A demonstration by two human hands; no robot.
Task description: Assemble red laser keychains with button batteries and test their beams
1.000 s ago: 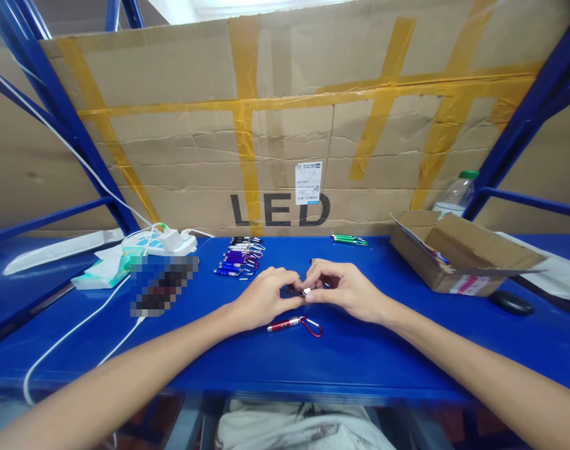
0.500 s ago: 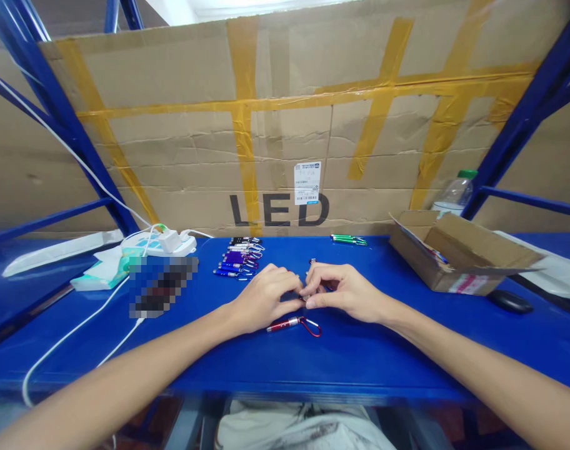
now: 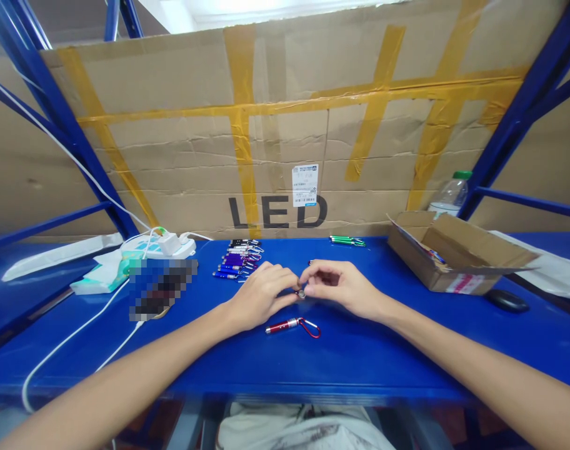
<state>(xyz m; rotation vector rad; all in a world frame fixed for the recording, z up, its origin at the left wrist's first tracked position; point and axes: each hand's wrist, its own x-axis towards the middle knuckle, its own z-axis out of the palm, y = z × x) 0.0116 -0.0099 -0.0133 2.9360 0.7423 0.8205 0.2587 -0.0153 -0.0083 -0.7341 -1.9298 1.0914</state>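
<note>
My left hand [image 3: 270, 292] is closed, with thumb and fingertips pinching a small round silver piece [image 3: 302, 294]. My right hand [image 3: 344, 289] curls in from the other side, its thumb and fingertips pressed at the same piece. Whether this piece belongs to a larger item is hidden by the fingers. Just in front of both hands lies a red mini flashlight [image 3: 283, 326] with a red carabiner clip [image 3: 310, 328]. Behind the right hand peeks a small dark red tip [image 3: 310, 262], mostly covered.
Left of my hands lie blue flashlights [image 3: 226, 275], with purple, silver and black ones behind. Green flashlights [image 3: 345, 240] rest at the back. An open cardboard box [image 3: 420, 262] and a black mouse [image 3: 507, 300] stand right. A power strip [image 3: 182, 249], tissue pack [image 3: 100, 281] and cables occupy the left.
My right fingers have opened slightly and lifted, so the round silver piece between the hands now shows. The left hand stays about where it was. The red flashlight has not moved.
</note>
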